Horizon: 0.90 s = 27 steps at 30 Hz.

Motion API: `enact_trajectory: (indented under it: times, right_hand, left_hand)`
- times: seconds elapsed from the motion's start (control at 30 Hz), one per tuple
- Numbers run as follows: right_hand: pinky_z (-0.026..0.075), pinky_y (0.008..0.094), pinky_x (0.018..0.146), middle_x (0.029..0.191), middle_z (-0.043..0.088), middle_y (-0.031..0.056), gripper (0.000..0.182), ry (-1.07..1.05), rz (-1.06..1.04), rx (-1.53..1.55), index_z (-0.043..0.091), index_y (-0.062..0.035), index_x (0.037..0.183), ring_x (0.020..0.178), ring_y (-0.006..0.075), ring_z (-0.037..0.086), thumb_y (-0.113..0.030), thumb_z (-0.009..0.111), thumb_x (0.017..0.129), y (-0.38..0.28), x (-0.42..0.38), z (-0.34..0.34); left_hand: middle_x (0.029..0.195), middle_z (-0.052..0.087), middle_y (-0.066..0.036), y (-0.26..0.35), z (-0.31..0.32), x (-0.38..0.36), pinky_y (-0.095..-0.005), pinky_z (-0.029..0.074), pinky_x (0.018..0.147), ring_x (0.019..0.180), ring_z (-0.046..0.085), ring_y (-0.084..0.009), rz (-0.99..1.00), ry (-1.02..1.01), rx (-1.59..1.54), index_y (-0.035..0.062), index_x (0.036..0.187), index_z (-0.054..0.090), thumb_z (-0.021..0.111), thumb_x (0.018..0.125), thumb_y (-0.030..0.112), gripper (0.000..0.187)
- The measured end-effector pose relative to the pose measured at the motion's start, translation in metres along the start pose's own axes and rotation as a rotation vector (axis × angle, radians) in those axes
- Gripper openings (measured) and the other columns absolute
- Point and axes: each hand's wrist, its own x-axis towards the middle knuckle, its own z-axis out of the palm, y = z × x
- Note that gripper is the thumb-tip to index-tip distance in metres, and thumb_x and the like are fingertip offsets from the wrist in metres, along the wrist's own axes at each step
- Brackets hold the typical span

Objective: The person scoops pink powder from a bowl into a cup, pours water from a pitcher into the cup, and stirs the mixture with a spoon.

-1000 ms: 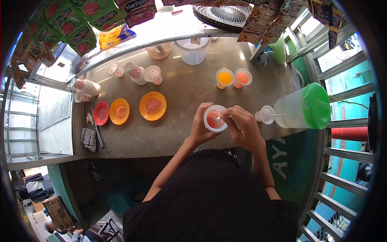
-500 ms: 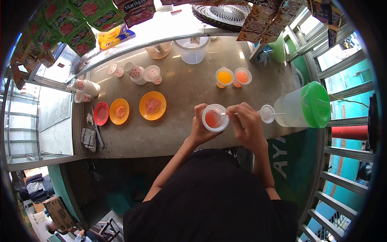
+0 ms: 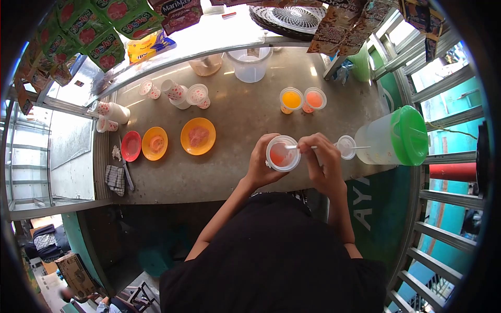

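Note:
My left hand (image 3: 259, 166) is wrapped round a plastic cup (image 3: 282, 167) with a pinkish-red drink inside, held above the counter's front edge. Between the fingers of my right hand (image 3: 323, 163) is the white handle of a spoon (image 3: 303, 147), its other end dipping into the cup. Just right of that hand stands a small clear cup (image 3: 346, 147) with a white stick across its rim. Farther back on the counter are two filled cups side by side, an orange drink (image 3: 291, 98) and a pink drink (image 3: 314, 99).
A pitcher with a green lid (image 3: 408, 136) stands at the right. To the left are an orange plate (image 3: 198, 150), a smaller orange plate (image 3: 155, 157), a red plate (image 3: 131, 146), a knife (image 3: 128, 177) and stacked cups (image 3: 175, 91). A clear tub (image 3: 249, 70) sits at the back.
The held cup has shifted slightly right and tipped a little. My right hand has turned, and the spoon handle now lies more level across the rim.

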Motion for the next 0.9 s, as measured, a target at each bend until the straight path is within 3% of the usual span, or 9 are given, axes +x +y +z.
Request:
enact_trajectory:
  times: [0.07,0.17,0.27,0.37,0.5,0.6,0.7,0.8,0.9]
  right_hand:
    - [0.049,0.04,0.065,0.085,0.067,0.0123,0.005,-0.034,0.0,-0.194,0.062,-0.0016,0.094,0.077,0.031,0.064,-0.002,0.064,0.09,-0.004,0.004,-0.004]
    - [0.049,0.0348,0.07,0.087,0.066,0.0125,0.007,-0.179,0.032,-0.045,0.061,0.0011,0.093,0.077,0.0281,0.063,0.008,0.059,0.09,-0.004,-0.001,0.0]
    - [0.049,0.0392,0.064,0.084,0.066,0.0126,0.006,-0.021,-0.045,-0.037,0.063,-0.0024,0.094,0.076,0.0314,0.064,-0.001,0.064,0.088,-0.004,0.003,-0.002]
    - [0.049,0.0386,0.063,0.083,0.066,0.0119,0.007,-0.085,-0.012,-0.19,0.062,-0.0028,0.093,0.075,0.0312,0.063,-0.001,0.064,0.087,-0.005,0.004,-0.002]
    - [0.049,0.0385,0.062,0.082,0.065,0.0112,0.008,-0.154,-0.005,-0.026,0.062,-0.0038,0.093,0.073,0.0305,0.062,-0.001,0.064,0.087,-0.008,0.003,0.0]
    - [0.048,0.0386,0.062,0.081,0.065,0.0107,0.007,-0.004,-0.066,-0.092,0.063,-0.0047,0.093,0.072,0.0303,0.062,-0.001,0.065,0.087,-0.01,0.006,-0.003]
    - [0.048,0.0384,0.061,0.081,0.065,0.0103,0.007,-0.092,-0.051,-0.225,0.063,-0.0047,0.093,0.072,0.0304,0.061,-0.002,0.066,0.087,-0.008,0.004,-0.001]
    - [0.048,0.0352,0.066,0.083,0.065,0.0124,0.009,-0.156,-0.028,-0.043,0.06,0.0006,0.092,0.073,0.0275,0.061,0.008,0.062,0.086,-0.01,0.004,-0.002]
    - [0.048,0.0387,0.062,0.081,0.066,0.0094,0.007,0.016,-0.068,-0.132,0.063,-0.005,0.093,0.071,0.0297,0.061,-0.003,0.066,0.088,-0.01,0.007,-0.003]
  left_hand:
    - [0.119,0.062,-0.016,0.003,0.003,0.002,-0.0387,0.053,0.088,0.104,0.066,-0.031,-0.044,0.035,-0.042,0.0052,0.128,0.044,0.088,0.069,0.017,0.075]
    - [0.112,0.066,-0.015,0.0,0.006,0.005,-0.0374,0.057,0.081,0.096,0.07,-0.0313,0.051,0.057,-0.04,0.0067,0.125,0.037,0.089,0.071,0.017,0.076]
    - [0.106,0.068,-0.015,-0.008,0.006,-0.002,-0.0386,0.058,0.077,0.091,0.072,-0.0317,0.114,0.057,0.003,0.0073,0.124,0.031,0.091,0.069,0.019,0.082]
    - [0.101,0.069,-0.013,0.0,0.0,-0.003,-0.0382,0.059,0.073,0.086,0.073,-0.0316,0.045,0.04,0.18,0.0072,0.122,0.031,0.092,0.069,0.019,0.082]
    - [0.11,0.066,-0.015,0.0,0.0,-0.004,-0.039,0.056,0.08,0.094,0.07,-0.0297,0.074,0.052,0.094,0.0055,0.127,0.034,0.09,0.067,0.017,0.083]
    - [0.116,0.062,-0.016,-0.006,-0.002,-0.008,-0.0406,0.053,0.088,0.103,0.066,-0.0294,0.041,0.027,-0.088,0.0036,0.13,0.04,0.087,0.063,0.017,0.083]
    - [0.118,0.061,-0.016,-0.016,-0.002,-0.009,-0.042,0.05,0.093,0.108,0.062,-0.0307,0.039,-0.011,-0.158,0.0023,0.131,0.045,0.085,0.061,0.017,0.082]
    - [0.118,0.06,-0.016,-0.014,-0.001,-0.007,-0.0424,0.05,0.094,0.11,0.06,-0.0319,0.073,0.009,-0.131,0.0021,0.13,0.046,0.085,0.06,0.017,0.081]
    - [0.119,0.06,-0.017,-0.01,0.001,-0.005,-0.0421,0.05,0.093,0.11,0.06,-0.0322,0.102,0.057,-0.121,0.0027,0.13,0.046,0.087,0.062,0.018,0.08]
